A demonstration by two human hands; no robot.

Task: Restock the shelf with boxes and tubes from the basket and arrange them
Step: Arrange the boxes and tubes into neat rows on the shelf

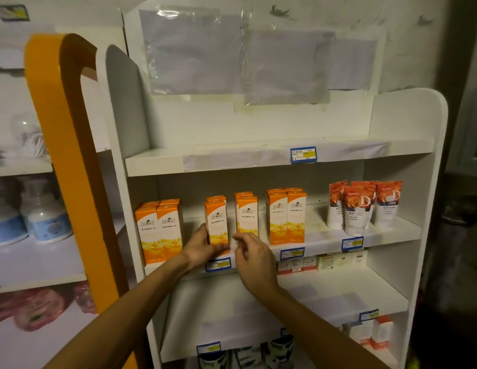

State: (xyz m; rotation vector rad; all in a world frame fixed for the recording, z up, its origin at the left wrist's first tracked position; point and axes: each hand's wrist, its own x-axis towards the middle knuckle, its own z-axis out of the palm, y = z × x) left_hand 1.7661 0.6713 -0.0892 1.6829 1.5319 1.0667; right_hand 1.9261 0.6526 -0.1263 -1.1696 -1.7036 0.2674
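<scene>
Several tall orange-and-white boxes stand in groups on the middle shelf (325, 242) of a white unit. My left hand (202, 246) grips the base of one upright orange box (216, 222), thumb on its left side and fingers under its front. My right hand (252, 251) hovers just right of that box with fingers loosely curled, in front of a second orange box (247, 214); I cannot tell whether it touches it. Red-and-white tubes (361, 209) stand at the shelf's right end. No basket is in view.
The top shelf (232, 161) holds nothing but price tags. Small boxes (338, 261) sit on the shelf below, more boxes (375, 334) and dark jars (277, 352) lower down. An orange frame (72, 155) and a neighbouring shelf with blue-labelled bottles (45, 214) stand to the left.
</scene>
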